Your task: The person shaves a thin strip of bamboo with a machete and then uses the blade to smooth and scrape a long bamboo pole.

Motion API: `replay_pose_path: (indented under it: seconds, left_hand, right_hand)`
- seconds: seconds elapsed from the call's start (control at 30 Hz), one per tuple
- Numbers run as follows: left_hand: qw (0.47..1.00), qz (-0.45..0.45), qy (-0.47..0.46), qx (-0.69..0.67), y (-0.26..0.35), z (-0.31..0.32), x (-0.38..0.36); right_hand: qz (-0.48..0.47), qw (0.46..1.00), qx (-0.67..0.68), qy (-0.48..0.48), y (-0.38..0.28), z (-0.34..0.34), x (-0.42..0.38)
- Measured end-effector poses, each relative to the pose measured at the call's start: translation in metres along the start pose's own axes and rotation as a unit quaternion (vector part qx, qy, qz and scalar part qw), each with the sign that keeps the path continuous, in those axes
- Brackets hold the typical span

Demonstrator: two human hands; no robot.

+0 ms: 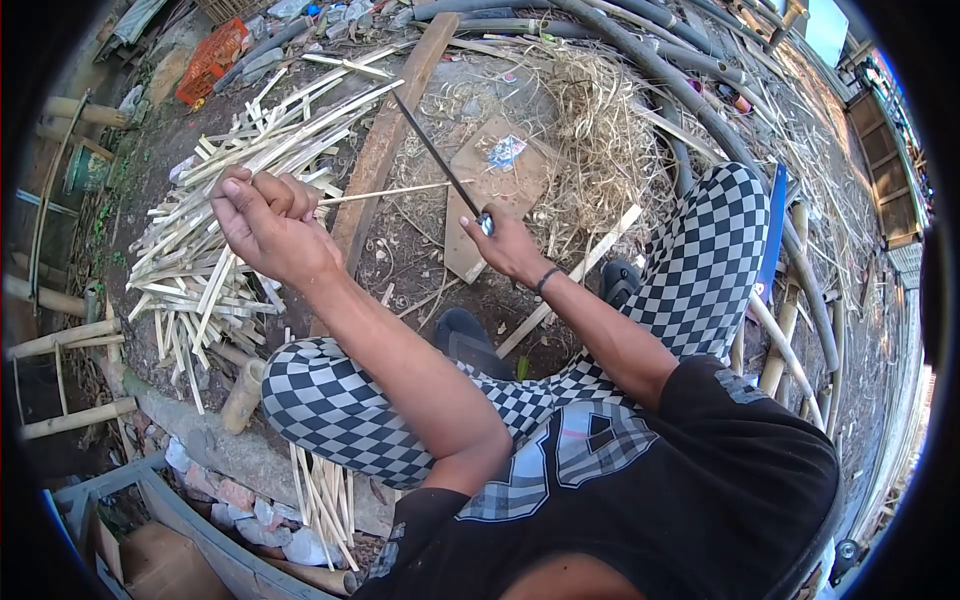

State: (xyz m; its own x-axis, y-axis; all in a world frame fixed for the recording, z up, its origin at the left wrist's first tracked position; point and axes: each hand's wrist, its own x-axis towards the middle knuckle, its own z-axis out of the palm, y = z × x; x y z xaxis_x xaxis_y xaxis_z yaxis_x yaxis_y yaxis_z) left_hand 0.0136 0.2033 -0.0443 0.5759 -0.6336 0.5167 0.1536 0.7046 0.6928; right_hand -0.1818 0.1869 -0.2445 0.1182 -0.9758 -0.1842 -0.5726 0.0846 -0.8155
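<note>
My left hand (275, 222) is closed on a thin bamboo strip (385, 193), which sticks out to the right over a wooden plank (392, 125). In my right hand (505, 243) is a long knife (440, 158), its dark, narrow blade slanting up and left across the strip's far end and the plank's edge. Beyond my left hand lies a heap of split bamboo strips (215, 270). A flat piece of board (510, 165) with a torn printed label rests on the ground beyond the knife.
A pile of curly shavings (605, 130) lies right of the board. Dark pipes (640, 55) curve along the back. An orange crate (212, 60) sits far left. More strips (325, 500) lie by my left knee, and a blue saw-like blade (772, 235) stands beside my right knee.
</note>
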Motion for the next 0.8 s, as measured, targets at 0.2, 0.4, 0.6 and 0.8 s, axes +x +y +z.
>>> replay_pose_path:
  seconds: [0.2,0.4,0.6,0.8]
  left_hand:
    - [0.988,0.012,0.143,0.059,0.001,0.012,0.001]
    - [0.977,0.002,0.194,0.092,0.003,0.006,0.000]
    - [0.986,0.012,0.153,0.071,0.000,0.017,0.001]
    - [0.979,0.010,0.189,0.073,-0.001,0.006,0.006]
  right_hand:
    - [-0.159,0.986,-0.010,-0.050,-0.068,-0.014,-0.037]
    - [-0.079,0.997,-0.019,0.010,0.021,0.023,0.004]
    - [-0.025,0.998,-0.057,-0.020,-0.006,0.007,-0.004]
    - [-0.164,0.984,-0.061,-0.027,-0.042,0.002,-0.025]
